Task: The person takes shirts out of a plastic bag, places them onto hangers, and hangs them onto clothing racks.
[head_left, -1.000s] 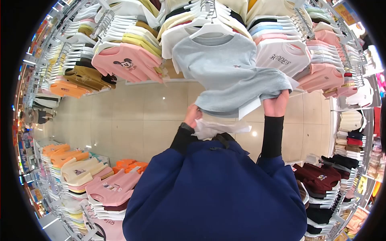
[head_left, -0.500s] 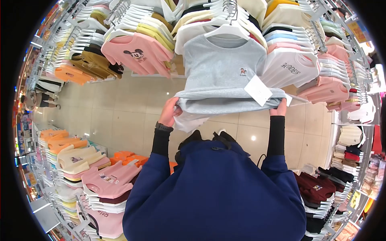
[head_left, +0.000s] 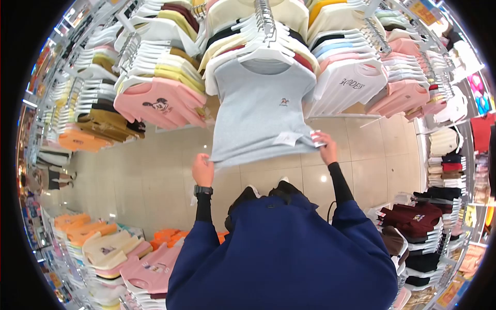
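Observation:
A light grey-blue T-shirt (head_left: 258, 111) with a small horse motif on the chest hangs from a white hanger (head_left: 266, 53) at the front of a rack. My left hand (head_left: 203, 171), with a dark watch at the wrist, pinches the hem at its left corner. At the right end of the hem, my right hand (head_left: 326, 149) grips the fabric beside a white label. A white paper tag (head_left: 285, 138) lies against the lower front of the shirt. The hem is stretched between both hands, pulled toward me.
A pink T-shirt with a mouse print (head_left: 161, 103) fronts the rack on the left, a white lettered one (head_left: 351, 85) on the right. Behind me are more racks, with a pink shirt (head_left: 150, 268) and a maroon one (head_left: 413, 219). Tiled floor (head_left: 155, 175) lies between. A person stands far left.
The hem has come down from its raised, folded-up position, so the shirt front hangs longer. My left hand moved lower, my right hand inward. The view has shifted.

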A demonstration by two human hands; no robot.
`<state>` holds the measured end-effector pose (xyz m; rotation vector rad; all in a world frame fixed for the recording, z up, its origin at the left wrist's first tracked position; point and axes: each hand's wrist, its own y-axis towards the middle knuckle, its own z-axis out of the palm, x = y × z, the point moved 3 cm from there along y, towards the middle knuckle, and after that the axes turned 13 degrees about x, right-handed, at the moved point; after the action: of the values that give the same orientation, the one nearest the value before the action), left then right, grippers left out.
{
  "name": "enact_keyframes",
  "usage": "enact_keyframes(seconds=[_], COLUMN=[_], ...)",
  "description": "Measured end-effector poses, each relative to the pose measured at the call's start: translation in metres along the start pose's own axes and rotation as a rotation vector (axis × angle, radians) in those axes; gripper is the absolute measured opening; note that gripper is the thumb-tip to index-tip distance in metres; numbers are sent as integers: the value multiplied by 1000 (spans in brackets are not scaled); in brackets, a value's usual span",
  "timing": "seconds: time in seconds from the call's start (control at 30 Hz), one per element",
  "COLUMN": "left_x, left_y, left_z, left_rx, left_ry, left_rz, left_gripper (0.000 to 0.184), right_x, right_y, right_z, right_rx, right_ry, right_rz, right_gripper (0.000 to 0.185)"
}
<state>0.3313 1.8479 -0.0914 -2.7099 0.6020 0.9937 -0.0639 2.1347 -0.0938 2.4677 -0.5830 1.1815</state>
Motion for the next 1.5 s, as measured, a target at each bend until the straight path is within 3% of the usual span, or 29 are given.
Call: enact_keyframes(seconds=[0.2, 0.4, 0.57, 0.67, 0.8, 0.93, 1.03, 1.1, 1.2, 1.3, 1.37, 1.47, 1.5], left_x=[46, 13, -63, -117, -195, -266, -306, -319, -328, -326, -332, -335, -337], left_y=[1, 25, 109, 158, 201, 208, 202, 198, 186, 177, 174, 175, 175], left_z=[56, 70, 58, 51, 40, 62, 81, 85, 84, 90, 90, 92, 93], left_rx=[404, 439, 485, 423, 396, 577, 575, 544, 542, 555, 567, 508, 501], left_ry=[-114, -117, -453, -596, -767, -792, -832, -790, -852, -911, -904, -875, -870], left_rz=[75, 121, 252, 281, 235, 144, 90, 47, -68, -147, -155, -156, -149], left_gripper=[20, 22, 19, 22, 27, 31, 30, 31, 32, 33, 34, 34, 34], right_x=[-38, -7, 68, 87, 68, 69, 72, 68, 75, 66, 57, 39, 42], right_y=[-27, 49, 147, 195, 240, 256, 260, 258, 250, 244, 242, 234, 232], right_z=[53, 23, -25, -41, -45, -43, -45, -45, -35, -33, -28, -32, -44], right_rx=[336, 108, -235, -274, -188, -33, 239, 523, 653, 789, 712, 673, 629], right_ry=[-253, -197, -252, -278, -241, -196, 40, 199, 935, 1232, 1080, 849, 679], right_rz=[209, 49, -131, -209, -240, -383, -392, -219, -212, -74, -96, -137, -250], right_gripper=[31, 29, 43, 46, 43, 39, 40, 43, 38, 30, 23, 33, 33])
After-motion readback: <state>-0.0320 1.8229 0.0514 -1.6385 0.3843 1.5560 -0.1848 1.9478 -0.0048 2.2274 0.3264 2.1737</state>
